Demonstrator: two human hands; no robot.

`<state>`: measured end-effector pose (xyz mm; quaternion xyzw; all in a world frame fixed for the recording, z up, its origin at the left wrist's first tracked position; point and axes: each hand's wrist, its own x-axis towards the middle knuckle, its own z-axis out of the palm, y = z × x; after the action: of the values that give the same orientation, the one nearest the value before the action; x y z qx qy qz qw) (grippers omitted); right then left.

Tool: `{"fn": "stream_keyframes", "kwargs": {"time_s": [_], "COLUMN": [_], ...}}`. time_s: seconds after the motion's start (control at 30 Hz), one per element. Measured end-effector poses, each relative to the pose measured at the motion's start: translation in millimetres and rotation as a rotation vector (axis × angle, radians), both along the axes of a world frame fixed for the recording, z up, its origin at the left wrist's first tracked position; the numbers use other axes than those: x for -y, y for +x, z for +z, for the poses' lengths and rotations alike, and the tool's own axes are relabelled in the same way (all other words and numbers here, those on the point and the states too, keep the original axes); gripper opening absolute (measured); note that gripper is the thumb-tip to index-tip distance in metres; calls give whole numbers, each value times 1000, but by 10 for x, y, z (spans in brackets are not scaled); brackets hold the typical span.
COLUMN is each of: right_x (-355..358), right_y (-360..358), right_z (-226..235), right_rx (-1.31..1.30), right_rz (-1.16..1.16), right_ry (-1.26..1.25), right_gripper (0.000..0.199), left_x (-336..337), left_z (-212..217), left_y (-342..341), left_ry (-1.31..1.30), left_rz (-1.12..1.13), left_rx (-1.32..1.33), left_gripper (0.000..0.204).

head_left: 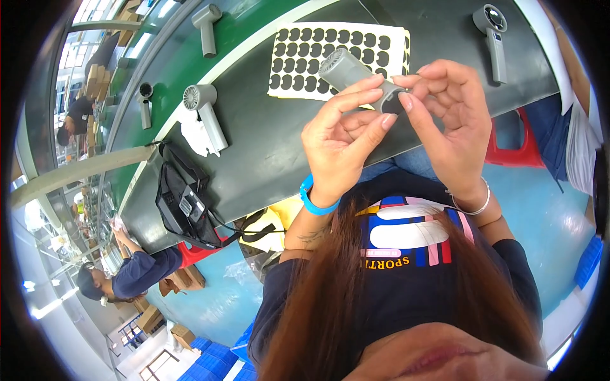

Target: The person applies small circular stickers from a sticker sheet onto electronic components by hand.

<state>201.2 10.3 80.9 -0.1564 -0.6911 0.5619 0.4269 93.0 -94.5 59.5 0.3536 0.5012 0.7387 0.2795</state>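
I hold a grey handheld fan point(346, 70) between both hands above the dark workbench point(267, 140). My left hand point(340, 140) grips its handle end with thumb and fingers. My right hand point(448, 120) pinches the base of the handle, where a small round black pad point(394, 103) sits. Behind the fan lies a pale sheet of several round black pads point(318, 51).
More grey fans lie on the bench: one at the left point(204, 114) on white paper, one far right point(494, 38), another point(206, 25) on the green conveyor. A black bag point(187, 206) hangs off the bench edge. A red stool point(518, 149) and seated people are nearby.
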Motion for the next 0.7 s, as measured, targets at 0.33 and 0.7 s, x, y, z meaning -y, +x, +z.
{"fn": "stream_keyframes", "kwargs": {"time_s": [0.33, 0.7], "right_x": [-11, -200], "right_y": [13, -134], "right_z": [-6, -22], "right_rx": [73, 338], "right_rz": [-67, 463], "right_ry": [161, -184], "right_gripper": [34, 43], "left_x": [2, 108], "left_z": [-21, -31], "left_y": [22, -118], "left_ry": [10, 92], "left_rz": [-17, -12], "left_rx": [-8, -55], "left_gripper": [33, 30]}}
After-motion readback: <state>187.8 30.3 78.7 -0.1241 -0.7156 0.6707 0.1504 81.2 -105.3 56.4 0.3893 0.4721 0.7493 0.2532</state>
